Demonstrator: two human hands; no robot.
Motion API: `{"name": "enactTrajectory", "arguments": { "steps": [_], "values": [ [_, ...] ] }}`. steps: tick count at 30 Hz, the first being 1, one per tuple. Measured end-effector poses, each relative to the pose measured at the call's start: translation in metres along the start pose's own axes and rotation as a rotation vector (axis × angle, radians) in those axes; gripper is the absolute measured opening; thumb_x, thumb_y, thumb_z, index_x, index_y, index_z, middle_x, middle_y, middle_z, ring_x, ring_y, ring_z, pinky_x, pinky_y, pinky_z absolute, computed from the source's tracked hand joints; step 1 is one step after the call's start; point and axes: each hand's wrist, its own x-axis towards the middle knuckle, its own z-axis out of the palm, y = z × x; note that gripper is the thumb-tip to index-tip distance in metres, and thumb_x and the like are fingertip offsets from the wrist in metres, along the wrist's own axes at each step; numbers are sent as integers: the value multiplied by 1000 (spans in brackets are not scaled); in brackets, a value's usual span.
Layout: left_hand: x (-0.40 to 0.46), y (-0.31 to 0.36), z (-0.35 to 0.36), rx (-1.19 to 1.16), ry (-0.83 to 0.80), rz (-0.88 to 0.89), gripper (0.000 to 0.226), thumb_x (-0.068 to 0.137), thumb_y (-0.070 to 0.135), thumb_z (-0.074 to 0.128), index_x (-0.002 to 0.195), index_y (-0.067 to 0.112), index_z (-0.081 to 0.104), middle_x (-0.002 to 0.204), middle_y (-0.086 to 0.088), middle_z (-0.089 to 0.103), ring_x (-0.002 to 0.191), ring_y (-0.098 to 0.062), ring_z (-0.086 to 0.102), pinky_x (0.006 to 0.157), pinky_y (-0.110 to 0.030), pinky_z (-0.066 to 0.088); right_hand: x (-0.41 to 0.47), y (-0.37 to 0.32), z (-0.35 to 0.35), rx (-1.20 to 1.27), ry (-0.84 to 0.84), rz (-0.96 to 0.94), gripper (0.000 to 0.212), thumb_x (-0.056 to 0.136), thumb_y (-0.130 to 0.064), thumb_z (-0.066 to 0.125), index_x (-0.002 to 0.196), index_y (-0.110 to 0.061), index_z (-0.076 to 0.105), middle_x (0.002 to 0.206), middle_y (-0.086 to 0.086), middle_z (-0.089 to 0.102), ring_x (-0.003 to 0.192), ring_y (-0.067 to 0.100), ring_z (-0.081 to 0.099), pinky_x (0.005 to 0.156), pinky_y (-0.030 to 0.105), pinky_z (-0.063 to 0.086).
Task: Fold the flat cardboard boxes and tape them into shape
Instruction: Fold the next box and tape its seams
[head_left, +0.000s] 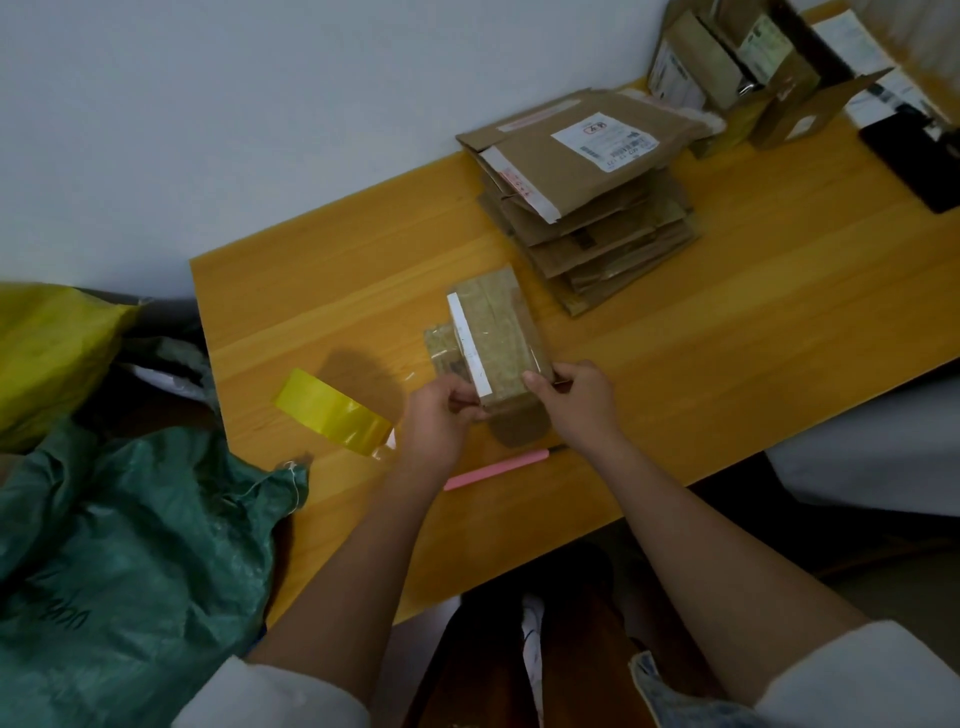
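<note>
Step in hand: you are closing the near end of a small box (493, 338) at mid-desk, near the front edge; clear tape seems to lie over its top. Left hand (441, 415) pinches the near left corner; right hand (576, 400) pinches the near right. Next move likely calls for tape (332, 413), lying just left. Desk (779, 312): yellow wood, against a pale wall. Flat stack (587, 208) behind the box. Pink knife (496, 468) near the front edge.
</note>
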Motion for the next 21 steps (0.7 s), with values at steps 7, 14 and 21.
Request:
{"name": "enactTrajectory", "arguments": {
  "steps": [7,14,21],
  "values": [
    [10,2,-8,132,2,-6,31,72,2,80,58,21,60,61,9,61,62,-10,57,62,-33,51,2,1,-1,21,-6,10,26,91,-33,66,101,-9,71,84,-15,50,87,14,54,67,21,40],
    [8,3,3,-131,74,-301,30,68,-9,80,76,16,64,74,-6,72,73,-20,71,75,-45,60,2,-3,-3,80,-26,43,18,90,-31,68,94,-14,73,82,-7,67,86,16,65,67,23,49],
    [11,12,5,-269,73,-535,45,59,26,94,88,20,60,94,-6,72,89,-22,69,83,-41,56,5,-7,0,18,-16,60,24,90,-30,69,96,-7,73,90,4,71,85,19,66,73,34,54]
  ]
}}
